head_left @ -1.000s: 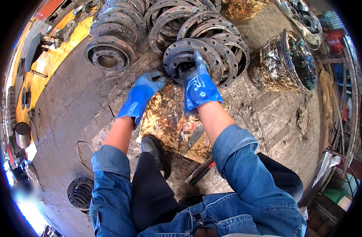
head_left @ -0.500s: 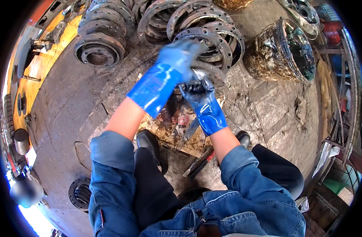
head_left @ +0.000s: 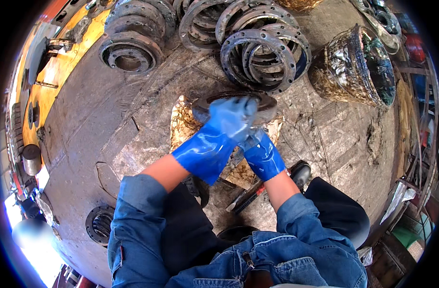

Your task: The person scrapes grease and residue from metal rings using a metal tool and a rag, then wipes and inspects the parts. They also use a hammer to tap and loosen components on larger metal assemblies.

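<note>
A dark round metal ring (head_left: 267, 106) with a raised rim is tilted nearly edge-on in front of me, above a stained cardboard sheet (head_left: 181, 127). My left hand (head_left: 233, 115), in a blue rubber glove, lies across its near side; motion smears the fingers. Just below and to the right, my right hand (head_left: 254, 140), gloved the same way, is at the ring's near edge. It appears closed on the ring, though the left glove covers most of its fingers. Beyond the ring, several bolt-holed flange rings (head_left: 227, 57) lean on one another.
At far left stands a row of thicker flanges (head_left: 106, 50). A grimy bucket (head_left: 334, 72) lies tipped at far right. On the floor between my feet is a tool with a red and black handle (head_left: 248, 196). Another flanged part (head_left: 91, 225) sits near left, below a yellow bench (head_left: 68, 60).
Both hands have come nearer to me, with the left still over the right. The ring has moved closer and shows more plainly. The whole view has shifted slightly.
</note>
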{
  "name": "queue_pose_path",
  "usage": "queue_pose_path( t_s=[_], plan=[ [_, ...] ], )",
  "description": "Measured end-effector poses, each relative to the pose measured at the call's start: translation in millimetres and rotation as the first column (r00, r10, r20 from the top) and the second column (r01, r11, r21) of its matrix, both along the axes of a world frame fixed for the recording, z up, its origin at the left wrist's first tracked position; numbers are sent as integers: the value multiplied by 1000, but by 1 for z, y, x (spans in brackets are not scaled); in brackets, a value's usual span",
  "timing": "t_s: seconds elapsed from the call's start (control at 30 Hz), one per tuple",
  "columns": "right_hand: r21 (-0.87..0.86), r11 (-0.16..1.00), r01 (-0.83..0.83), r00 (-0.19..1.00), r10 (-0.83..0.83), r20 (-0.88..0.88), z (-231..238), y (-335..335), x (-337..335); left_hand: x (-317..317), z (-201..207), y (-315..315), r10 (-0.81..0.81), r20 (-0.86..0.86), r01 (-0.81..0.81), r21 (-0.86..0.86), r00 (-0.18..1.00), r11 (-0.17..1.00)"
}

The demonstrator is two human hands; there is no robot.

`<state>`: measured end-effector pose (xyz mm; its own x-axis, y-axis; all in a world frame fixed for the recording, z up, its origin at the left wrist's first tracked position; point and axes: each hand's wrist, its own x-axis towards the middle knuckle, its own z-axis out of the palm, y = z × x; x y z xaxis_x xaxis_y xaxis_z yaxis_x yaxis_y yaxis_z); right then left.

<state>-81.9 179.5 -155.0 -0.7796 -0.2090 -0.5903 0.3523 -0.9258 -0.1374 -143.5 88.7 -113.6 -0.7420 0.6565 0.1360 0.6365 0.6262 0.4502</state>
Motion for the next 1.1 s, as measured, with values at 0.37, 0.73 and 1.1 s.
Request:
queue_pose_path(
  t_s=[0.37,0.73,1.1],
  plan=[
    [476,835,-276,920,373,-122,-61,-16,-66,-12,37,-68,442,330,-519,198,834,831],
    [885,-48,-462,510,803,310,3,-69,-39,-69,52,-84,497,499,-541,-66,710,838],
    [-59,995,-78,993,72,-94,-52,-72,-24,9,52,-95,503,457,-593,69,734,802]
  ],
)
